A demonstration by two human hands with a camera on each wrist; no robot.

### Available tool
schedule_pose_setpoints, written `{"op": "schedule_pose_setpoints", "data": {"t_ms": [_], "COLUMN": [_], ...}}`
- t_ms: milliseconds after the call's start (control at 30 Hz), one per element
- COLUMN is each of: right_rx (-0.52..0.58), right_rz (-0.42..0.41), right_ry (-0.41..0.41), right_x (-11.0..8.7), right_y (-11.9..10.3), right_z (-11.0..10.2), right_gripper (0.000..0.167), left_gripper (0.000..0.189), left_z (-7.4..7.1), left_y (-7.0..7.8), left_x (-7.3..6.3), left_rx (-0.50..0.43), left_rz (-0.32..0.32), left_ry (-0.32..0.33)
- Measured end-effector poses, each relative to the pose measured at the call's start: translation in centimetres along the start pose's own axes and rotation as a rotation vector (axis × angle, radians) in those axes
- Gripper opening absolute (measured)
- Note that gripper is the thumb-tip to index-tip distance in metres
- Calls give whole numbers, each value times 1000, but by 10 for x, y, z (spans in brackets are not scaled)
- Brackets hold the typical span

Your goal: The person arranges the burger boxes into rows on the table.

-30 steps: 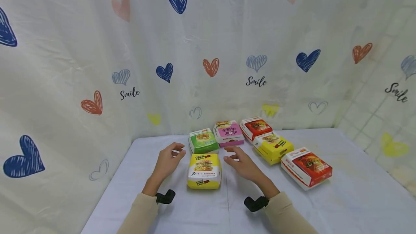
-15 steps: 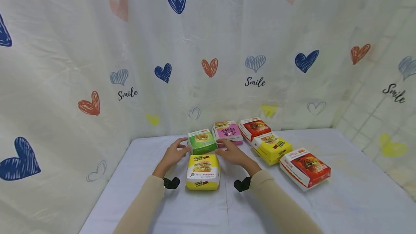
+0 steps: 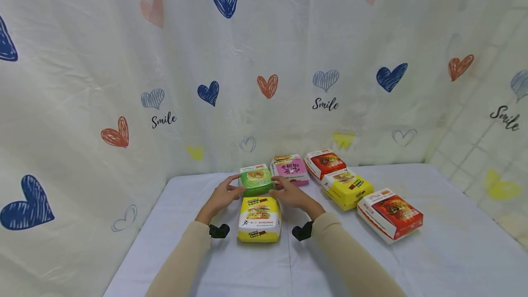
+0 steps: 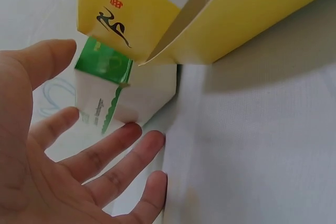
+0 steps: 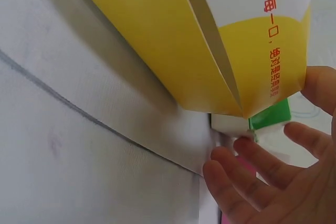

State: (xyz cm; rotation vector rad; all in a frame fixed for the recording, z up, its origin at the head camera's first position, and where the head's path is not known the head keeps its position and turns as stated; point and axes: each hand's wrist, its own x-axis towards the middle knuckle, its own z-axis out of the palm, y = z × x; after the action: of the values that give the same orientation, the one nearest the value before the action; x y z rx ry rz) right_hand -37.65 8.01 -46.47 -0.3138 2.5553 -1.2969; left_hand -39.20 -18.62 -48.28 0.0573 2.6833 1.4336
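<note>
2 arms (image 3: pixel 181 255) forward, fingers (image 4: pixel 102 153) spread

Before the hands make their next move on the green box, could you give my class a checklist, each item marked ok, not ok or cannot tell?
1. Left hand at the left side of the green box: ok.
2. Right hand at its right side: ok.
3. Secure grip: cannot tell; fingertip pressure doesn't show.
4. Printed top facing up: ok.
5. Free space directly in front: not ok; a yellow box sits there.
</note>
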Motion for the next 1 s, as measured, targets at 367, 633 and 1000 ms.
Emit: {"op": "schedule_pose_setpoints", "data": {"t_ms": [367,633,1000], "right_rx": [19,14,-93], "right_rz": [-25,-40,-94], "right_ry": [-44,-50,-29], "right_x": [3,3,7], "right_y": [-1,-6,-18], "right_z": [2,0,-4], "right_gripper": [55,47,36], "left_gripper": [70,60,50], "left_z": [-4,-3,1], "left_y": [-4,-8,-6], "left_x": [-1,4,2], "left_rx": [-27,-19,-22], "left_rz": [-2,-6,-25], "left_ry": [0,34,143]}}
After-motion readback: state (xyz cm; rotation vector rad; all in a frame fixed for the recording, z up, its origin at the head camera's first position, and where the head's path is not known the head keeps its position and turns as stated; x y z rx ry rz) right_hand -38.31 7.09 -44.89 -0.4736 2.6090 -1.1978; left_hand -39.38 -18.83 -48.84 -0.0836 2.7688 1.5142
